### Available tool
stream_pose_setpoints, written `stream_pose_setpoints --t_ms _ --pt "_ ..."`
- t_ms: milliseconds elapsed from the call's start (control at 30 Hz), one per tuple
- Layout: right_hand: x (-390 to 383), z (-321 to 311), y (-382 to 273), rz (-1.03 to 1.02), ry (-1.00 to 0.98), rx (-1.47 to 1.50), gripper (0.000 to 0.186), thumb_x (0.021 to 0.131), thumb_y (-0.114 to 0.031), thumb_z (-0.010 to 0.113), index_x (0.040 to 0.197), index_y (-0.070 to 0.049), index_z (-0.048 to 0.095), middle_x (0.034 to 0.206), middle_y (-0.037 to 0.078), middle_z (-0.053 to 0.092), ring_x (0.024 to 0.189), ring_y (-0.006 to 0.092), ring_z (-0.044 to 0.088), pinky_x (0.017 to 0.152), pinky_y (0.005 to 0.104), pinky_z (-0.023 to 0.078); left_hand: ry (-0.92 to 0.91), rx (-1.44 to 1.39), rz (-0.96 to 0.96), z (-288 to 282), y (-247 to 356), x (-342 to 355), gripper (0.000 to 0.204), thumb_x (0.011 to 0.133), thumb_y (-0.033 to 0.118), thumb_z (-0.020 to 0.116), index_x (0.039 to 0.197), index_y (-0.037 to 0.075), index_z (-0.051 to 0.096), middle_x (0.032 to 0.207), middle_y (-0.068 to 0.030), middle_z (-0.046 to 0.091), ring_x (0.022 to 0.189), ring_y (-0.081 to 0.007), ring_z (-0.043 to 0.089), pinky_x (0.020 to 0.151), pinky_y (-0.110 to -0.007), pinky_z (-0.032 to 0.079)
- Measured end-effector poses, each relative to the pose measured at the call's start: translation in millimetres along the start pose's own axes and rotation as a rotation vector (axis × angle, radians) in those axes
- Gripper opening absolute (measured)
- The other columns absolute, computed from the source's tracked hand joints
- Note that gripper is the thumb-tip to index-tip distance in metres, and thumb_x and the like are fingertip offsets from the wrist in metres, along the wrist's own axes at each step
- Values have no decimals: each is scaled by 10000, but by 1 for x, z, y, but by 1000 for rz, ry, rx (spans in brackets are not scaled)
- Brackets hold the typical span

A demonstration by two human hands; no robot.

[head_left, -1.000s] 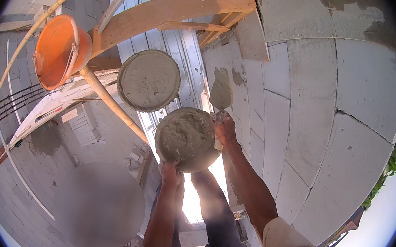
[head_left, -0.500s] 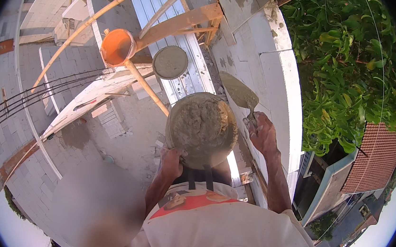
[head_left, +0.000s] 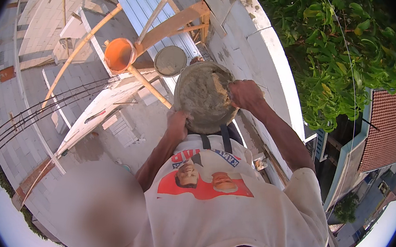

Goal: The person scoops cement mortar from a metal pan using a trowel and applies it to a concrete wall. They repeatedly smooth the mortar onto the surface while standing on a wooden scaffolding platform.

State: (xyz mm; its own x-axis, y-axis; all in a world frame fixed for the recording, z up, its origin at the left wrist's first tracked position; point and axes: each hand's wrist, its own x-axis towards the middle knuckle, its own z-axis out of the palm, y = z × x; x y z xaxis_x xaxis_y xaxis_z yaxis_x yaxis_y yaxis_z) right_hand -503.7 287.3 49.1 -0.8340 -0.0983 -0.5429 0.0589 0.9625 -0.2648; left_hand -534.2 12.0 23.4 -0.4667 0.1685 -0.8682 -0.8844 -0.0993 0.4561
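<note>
A round bucket of wet grey mortar (head_left: 201, 93) is in front of my body. My left hand (head_left: 177, 124) is closed on its near-left rim. At the right rim my right hand (head_left: 246, 95) is closed, low over the mortar, on the trowel seen there a moment ago. The trowel's blade cannot be made out now, and the fingers cover its handle. Just beyond the bucket, a second round container of grey mortar (head_left: 170, 61) stands on the ribbed metal sheet (head_left: 138, 3).
An orange bucket (head_left: 119, 55) stands to the left by a bamboo pole (head_left: 149, 86). Steel bars (head_left: 41, 113) stretch across the left side. A wooden brace (head_left: 174, 28) crosses the sheet. Along the right runs a pale block wall (head_left: 279, 69), with leafy branches (head_left: 318, 63) beyond.
My right hand has brought the trowel from over the wall, left to the bucket's rim; its blade is no longer visible. My left hand stays on the rim. The view has shifted.
</note>
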Motion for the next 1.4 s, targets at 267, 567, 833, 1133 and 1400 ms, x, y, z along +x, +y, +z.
stream_pose_setpoints --t_ms 267,567,833,1133,1400 --pt "24 26 9 -65 -27 303 278 667 -162 718 918 -51 677 777 166 672 747 358 682 680 433 562 -64 41 78 23 42 10 396 697 -96 533 1084 -20 573 833 -94 645 668 -185 603 610 -310 491" --pt "0 11 6 127 38 753 399 837 -318 731 1106 -26 696 979 196 710 917 354 686 815 402 551 -74 -27 80 45 70 30 328 680 -91 540 994 -17 597 813 -93 622 712 -206 600 645 -332 499" --pt "-33 -22 0 248 178 877 351 855 -202 720 1154 -20 691 950 190 721 825 271 680 766 372 541 -63 90 68 43 73 51 245 719 -60 531 953 -9 579 826 -94 595 727 -218 598 672 -332 497" --pt "-46 -124 58 649 241 930 405 863 -243 621 1182 1 675 995 216 719 865 325 686 827 413 543 -60 81 28 54 84 53 286 730 -84 508 994 -10 591 870 -97 607 747 -227 606 682 -335 501" --pt "99 -223 121 536 600 63 289 833 -156 565 940 100 646 974 327 645 875 442 678 770 488 572 -66 86 53 48 82 58 262 756 -59 527 1004 -19 600 840 -83 618 734 -210 612 671 -342 509"
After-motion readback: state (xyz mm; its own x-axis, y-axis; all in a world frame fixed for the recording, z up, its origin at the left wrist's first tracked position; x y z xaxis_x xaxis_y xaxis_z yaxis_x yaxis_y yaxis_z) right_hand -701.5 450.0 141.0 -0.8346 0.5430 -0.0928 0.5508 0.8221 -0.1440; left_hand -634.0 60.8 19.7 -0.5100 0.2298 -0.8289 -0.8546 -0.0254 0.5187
